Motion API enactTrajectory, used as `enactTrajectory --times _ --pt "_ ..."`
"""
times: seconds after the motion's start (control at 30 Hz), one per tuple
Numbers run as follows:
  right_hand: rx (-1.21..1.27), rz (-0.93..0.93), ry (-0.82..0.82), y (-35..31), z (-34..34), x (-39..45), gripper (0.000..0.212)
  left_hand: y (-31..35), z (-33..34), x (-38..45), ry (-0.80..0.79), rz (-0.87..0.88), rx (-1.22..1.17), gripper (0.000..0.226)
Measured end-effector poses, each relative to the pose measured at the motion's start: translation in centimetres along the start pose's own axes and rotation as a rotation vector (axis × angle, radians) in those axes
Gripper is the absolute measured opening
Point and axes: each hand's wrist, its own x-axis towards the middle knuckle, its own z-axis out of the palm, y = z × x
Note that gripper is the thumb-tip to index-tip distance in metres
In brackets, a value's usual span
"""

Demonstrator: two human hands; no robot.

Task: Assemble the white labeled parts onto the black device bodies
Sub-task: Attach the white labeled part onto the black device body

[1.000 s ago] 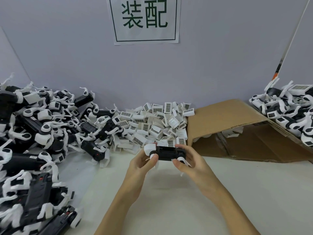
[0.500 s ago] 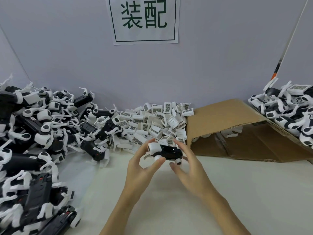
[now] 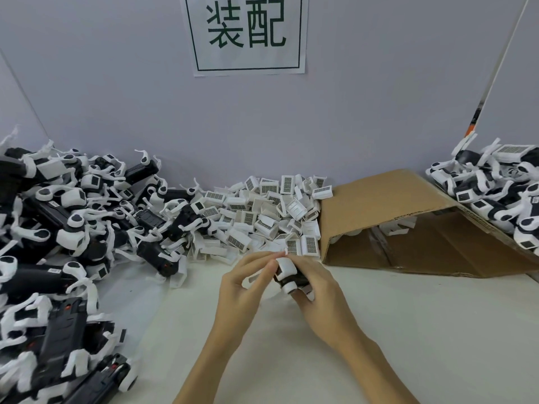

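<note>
Both hands meet over the near middle of the white table [image 3: 408,330], working one small black device body [image 3: 288,279] held end-on toward the camera. The right hand [image 3: 318,290] wraps it from the right and underneath, fingers curled round it, so it is clamped on the body. The left hand [image 3: 248,284] comes in from the left with thumb and fingertips pinched at the body's upper end, where a rounded white piece [image 3: 284,265] sits; whether that hand also holds a separate loose part I cannot tell, though a bit of white shows between its fingers. By my reading, the step in hand is seating or checking a white part on this one body, not picking or putting down. Just beyond the hands lies the heap of white labeled parts [image 3: 262,217], barcode faces showing, spilled against the mouth of a tipped cardboard box [image 3: 379,199] on the right. A large pile of black bodies with white fittings [image 3: 73,228] fills the left side, and a second pile [image 3: 501,193] sits far right on top of the box flap. A sign [image 3: 248,33] with green characters hangs on the far wall. The next move likely calls for pressing the part home squarely while the right hand braces the body, then a reach to the heap for a labeled piece if this one lacks it
</note>
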Motion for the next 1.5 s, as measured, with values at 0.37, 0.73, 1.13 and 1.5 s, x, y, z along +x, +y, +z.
enactTrajectory --times 0.37,0.73,1.13,1.5 --pt "0.228 0.244 -0.055 0.2 -1.1 0.4 0.073 -0.6 -0.1 0.2 0.082 -0.081 -0.001 0.032" --pt "0.627 0.418 -0.121 0.0 -1.2 0.5 0.05 -1.3 -1.1 0.8 0.159 -0.211 -0.077 0.042" --pt "-0.12 -0.054 0.017 1.2 0.1 -0.3 0.082 -2.6 -0.6 0.8 0.233 -0.263 -0.034 0.022" --pt "0.458 0.396 -0.025 -1.3 -1.5 0.6 0.051 -1.5 -2.2 1.2 0.254 -0.249 -0.016 0.055"
